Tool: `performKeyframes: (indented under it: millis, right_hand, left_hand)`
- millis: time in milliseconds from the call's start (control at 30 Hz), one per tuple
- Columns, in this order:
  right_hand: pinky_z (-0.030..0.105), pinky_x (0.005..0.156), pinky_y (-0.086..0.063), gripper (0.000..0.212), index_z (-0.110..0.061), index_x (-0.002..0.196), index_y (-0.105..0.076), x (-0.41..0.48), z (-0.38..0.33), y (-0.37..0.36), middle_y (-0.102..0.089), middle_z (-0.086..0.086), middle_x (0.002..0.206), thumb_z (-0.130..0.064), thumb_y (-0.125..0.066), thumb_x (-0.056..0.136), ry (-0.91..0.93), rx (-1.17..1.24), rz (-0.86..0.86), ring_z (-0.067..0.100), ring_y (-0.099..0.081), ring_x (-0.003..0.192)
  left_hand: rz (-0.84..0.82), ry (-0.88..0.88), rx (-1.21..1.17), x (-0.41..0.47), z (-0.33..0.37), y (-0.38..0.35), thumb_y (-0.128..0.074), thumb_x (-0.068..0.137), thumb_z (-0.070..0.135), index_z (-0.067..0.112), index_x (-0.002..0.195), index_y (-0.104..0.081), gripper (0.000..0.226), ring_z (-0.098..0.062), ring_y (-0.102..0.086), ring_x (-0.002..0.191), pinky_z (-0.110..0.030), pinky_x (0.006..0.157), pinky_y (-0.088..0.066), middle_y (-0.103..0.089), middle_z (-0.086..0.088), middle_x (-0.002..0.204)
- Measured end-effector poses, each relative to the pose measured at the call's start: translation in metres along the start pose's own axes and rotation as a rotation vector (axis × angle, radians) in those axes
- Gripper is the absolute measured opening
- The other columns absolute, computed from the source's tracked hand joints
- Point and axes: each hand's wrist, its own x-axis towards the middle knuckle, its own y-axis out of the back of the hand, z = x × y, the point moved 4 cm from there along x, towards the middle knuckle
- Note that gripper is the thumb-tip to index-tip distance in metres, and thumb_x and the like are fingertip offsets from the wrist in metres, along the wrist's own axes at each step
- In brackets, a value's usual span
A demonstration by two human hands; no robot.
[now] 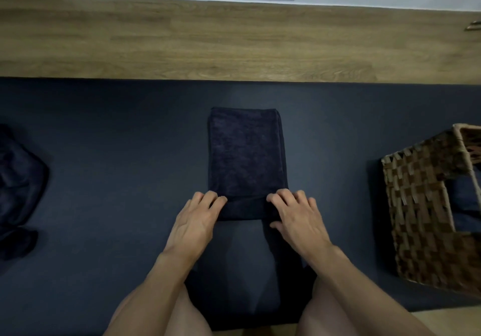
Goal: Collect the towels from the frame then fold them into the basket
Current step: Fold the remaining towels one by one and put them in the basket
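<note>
The dark towel (pixel 246 153) is seen at the centre of the frame, laid flat on the mat (pixel 117 140) as a narrow folded strip whose long axis runs from the lower centre straight up toward the wooden floor (pixel 234 44). Its near end is held at both corners: the left hand (pixel 195 221) on the left corner, the right hand (pixel 299 221) on the right, the fingers of each curled onto the cloth and gripping it, though the thumbs are largely hidden. The bulk of the towel lies directly above the grip, so the next fold is judged to be carried upward along that axis. The basket (pixel 421 205) stands at the right edge, nearer the right hand; a heap of unfolded towels (pixel 18 174) lies at the left edge
</note>
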Motion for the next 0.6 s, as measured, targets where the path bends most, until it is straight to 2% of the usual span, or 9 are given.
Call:
performKeyframes:
  millis: [133, 233, 333, 400, 433, 467, 533, 600]
  right_hand:
    - [0.035, 0.075, -0.045, 0.045, -0.030, 0.115, -0.059, 0.013, 0.007, 0.004, -0.060, -0.010, 0.108, -0.028, -0.081, 0.075, 0.075, 0.015, 0.029, 0.019, -0.052, 0.090]
    - [0.030, 0.087, -0.034, 0.032, -0.035, 0.126, -0.055, 0.024, 0.017, 0.006, -0.054, -0.016, 0.120, -0.034, -0.059, 0.095, 0.071, 0.128, -0.072, 0.015, -0.044, 0.104]
    - [0.029, 0.090, -0.028, 0.034, -0.034, 0.134, -0.051, 0.038, 0.025, 0.009, -0.052, -0.015, 0.126, -0.037, -0.047, 0.101, 0.020, 0.248, -0.213, 0.014, -0.041, 0.114]
    - [0.032, 0.095, -0.032, 0.034, -0.030, 0.134, -0.053, 0.048, 0.030, 0.010, -0.055, -0.011, 0.128, -0.037, -0.047, 0.101, -0.022, 0.338, -0.302, 0.016, -0.044, 0.120]
    - [0.034, 0.099, -0.036, 0.032, -0.028, 0.130, -0.056, 0.054, 0.033, 0.010, -0.058, -0.009, 0.127, -0.036, -0.050, 0.100, -0.055, 0.402, -0.336, 0.017, -0.047, 0.120]
    - [0.033, 0.098, -0.040, 0.026, -0.027, 0.123, -0.061, 0.060, 0.035, 0.010, -0.062, -0.006, 0.122, -0.034, -0.055, 0.098, -0.107, 0.488, -0.348, 0.017, -0.053, 0.117]
    - [0.024, 0.084, -0.045, 0.009, -0.029, 0.101, -0.063, 0.072, 0.040, 0.011, -0.066, -0.003, 0.106, -0.029, -0.065, 0.092, -0.258, 0.671, -0.350, 0.016, -0.061, 0.100]
    - [0.021, 0.070, -0.041, 0.013, -0.030, 0.088, -0.057, 0.079, 0.040, 0.011, -0.063, -0.003, 0.095, -0.026, -0.070, 0.088, -0.352, 0.769, -0.313, 0.013, -0.058, 0.086]
  left_hand:
    - [-0.029, 0.043, -0.165, 0.003, -0.010, 0.005, -0.072, 0.077, 0.001, 0.016, 0.119, -0.062, 0.046, -0.017, -0.055, 0.092, -0.034, 0.079, -0.055, -0.061, 0.005, 0.108]
    - [-0.083, 0.132, -0.308, 0.008, -0.016, 0.009, -0.064, 0.088, 0.010, 0.022, 0.126, -0.060, 0.040, -0.009, -0.048, 0.104, -0.023, 0.087, -0.045, -0.060, 0.013, 0.115]
    - [-0.105, 0.309, -0.508, 0.016, -0.026, 0.011, -0.064, 0.092, 0.014, 0.032, 0.123, -0.062, 0.037, -0.003, -0.050, 0.093, -0.015, 0.085, -0.038, -0.060, 0.015, 0.105]
    - [-0.110, 0.459, -0.670, 0.023, -0.033, 0.010, -0.065, 0.091, 0.014, 0.038, 0.116, -0.066, 0.035, -0.005, -0.056, 0.089, -0.021, 0.084, -0.045, -0.064, 0.006, 0.096]
    - [-0.111, 0.523, -0.748, 0.026, -0.036, 0.008, -0.065, 0.091, 0.013, 0.039, 0.113, -0.067, 0.033, -0.006, -0.059, 0.091, -0.025, 0.087, -0.048, -0.065, 0.004, 0.098]
    - [-0.105, 0.579, -0.817, 0.030, -0.037, 0.006, -0.064, 0.092, 0.013, 0.039, 0.110, -0.067, 0.032, -0.008, -0.061, 0.094, -0.030, 0.091, -0.050, -0.066, 0.002, 0.102]
    - [-0.060, 0.666, -0.848, 0.040, -0.038, 0.007, -0.065, 0.092, 0.016, 0.037, 0.107, -0.067, 0.026, -0.013, -0.063, 0.093, -0.040, 0.091, -0.053, -0.066, 0.003, 0.101]
    - [0.033, 0.623, -0.649, 0.045, -0.033, 0.016, -0.064, 0.092, 0.018, 0.031, 0.103, -0.062, 0.017, -0.014, -0.062, 0.083, -0.042, 0.081, -0.054, -0.059, 0.008, 0.098]
